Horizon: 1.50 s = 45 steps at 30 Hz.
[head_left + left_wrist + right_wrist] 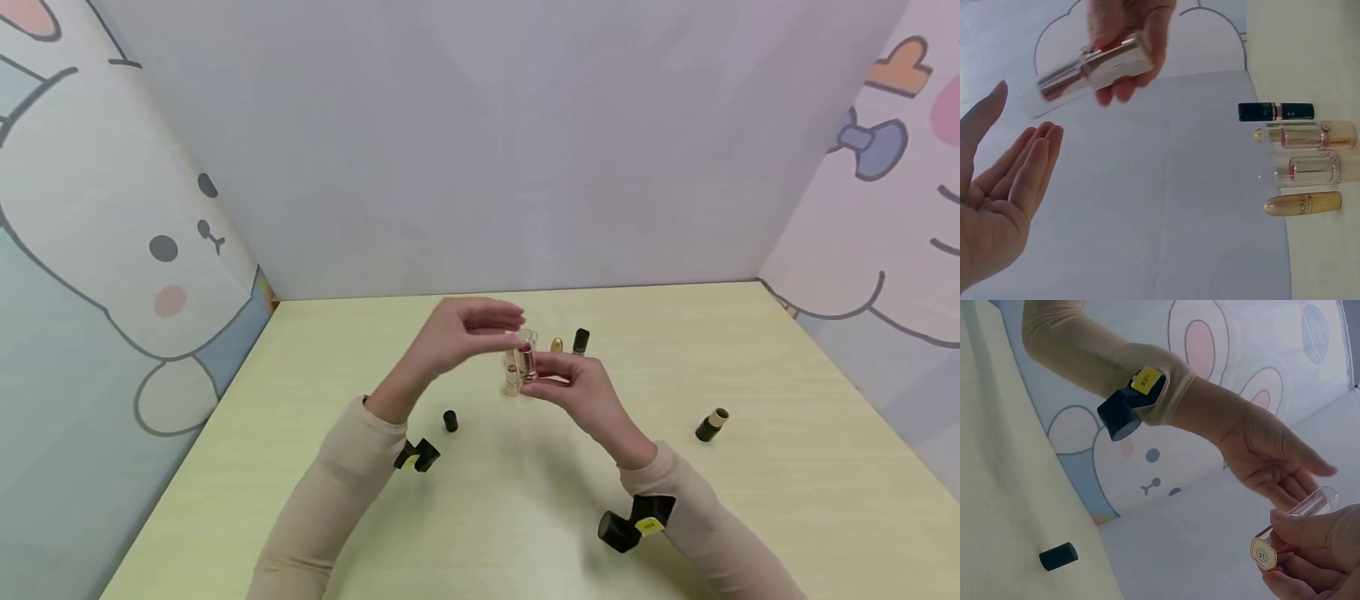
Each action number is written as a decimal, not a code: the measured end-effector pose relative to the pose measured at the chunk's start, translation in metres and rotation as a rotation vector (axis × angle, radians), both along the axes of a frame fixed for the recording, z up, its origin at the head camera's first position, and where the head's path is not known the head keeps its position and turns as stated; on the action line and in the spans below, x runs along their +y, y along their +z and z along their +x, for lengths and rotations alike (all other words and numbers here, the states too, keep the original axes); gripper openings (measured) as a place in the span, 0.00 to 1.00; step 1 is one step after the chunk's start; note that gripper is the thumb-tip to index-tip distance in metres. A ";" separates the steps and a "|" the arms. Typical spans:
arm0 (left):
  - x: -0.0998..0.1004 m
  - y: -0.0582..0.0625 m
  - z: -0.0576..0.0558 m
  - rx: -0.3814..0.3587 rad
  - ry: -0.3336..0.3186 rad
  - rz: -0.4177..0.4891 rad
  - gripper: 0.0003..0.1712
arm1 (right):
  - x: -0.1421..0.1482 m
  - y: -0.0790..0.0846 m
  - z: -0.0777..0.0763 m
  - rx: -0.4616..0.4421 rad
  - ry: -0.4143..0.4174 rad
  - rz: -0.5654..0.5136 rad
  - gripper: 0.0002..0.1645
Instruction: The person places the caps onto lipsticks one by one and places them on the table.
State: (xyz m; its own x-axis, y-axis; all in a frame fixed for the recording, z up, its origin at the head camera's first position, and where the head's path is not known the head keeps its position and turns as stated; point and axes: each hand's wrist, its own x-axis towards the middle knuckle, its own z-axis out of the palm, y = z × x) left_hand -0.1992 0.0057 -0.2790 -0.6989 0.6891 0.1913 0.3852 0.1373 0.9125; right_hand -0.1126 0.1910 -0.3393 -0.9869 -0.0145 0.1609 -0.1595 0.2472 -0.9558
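Observation:
A lipstick (527,364) with a clear cap and a shiny rose-gold body is held above the table. My right hand (581,392) pinches it low on the body between thumb and fingers. The flat base of this lipstick (1264,554) shows in the right wrist view. My left hand (476,329) is by the cap end, fingers extended and thumb apart. In the left wrist view, a gap separates the left hand (1004,212) from the clear cap (1054,100).
Several lipsticks stand in a row behind the hands: a dark one (1275,112), two clear-capped ones (1304,135) and a gold bullet-shaped one (1304,203). A small black cap (450,421) is near the left forearm. A black tube with a pale gold top (712,424) is at the right.

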 end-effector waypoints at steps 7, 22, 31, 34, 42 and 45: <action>-0.058 0.006 -0.011 0.036 0.169 0.110 0.15 | 0.022 -0.016 -0.014 -0.110 -0.064 0.077 0.26; -0.109 -0.009 -0.020 -0.020 0.157 -0.009 0.17 | 0.070 -0.057 -0.026 -0.192 -0.100 0.246 0.22; -0.096 -0.021 -0.018 -0.066 0.119 -0.056 0.18 | 0.066 -0.078 -0.045 -0.212 -0.100 0.363 0.15; -0.093 -0.022 -0.017 -0.080 0.110 -0.064 0.19 | 0.063 -0.082 -0.048 -0.183 -0.104 0.412 0.17; -0.091 -0.022 -0.017 -0.092 0.093 -0.071 0.17 | 0.062 -0.093 -0.054 -0.184 -0.124 0.393 0.18; -0.090 -0.023 -0.018 -0.097 0.078 -0.068 0.17 | 0.060 -0.094 -0.057 -0.197 -0.134 0.383 0.21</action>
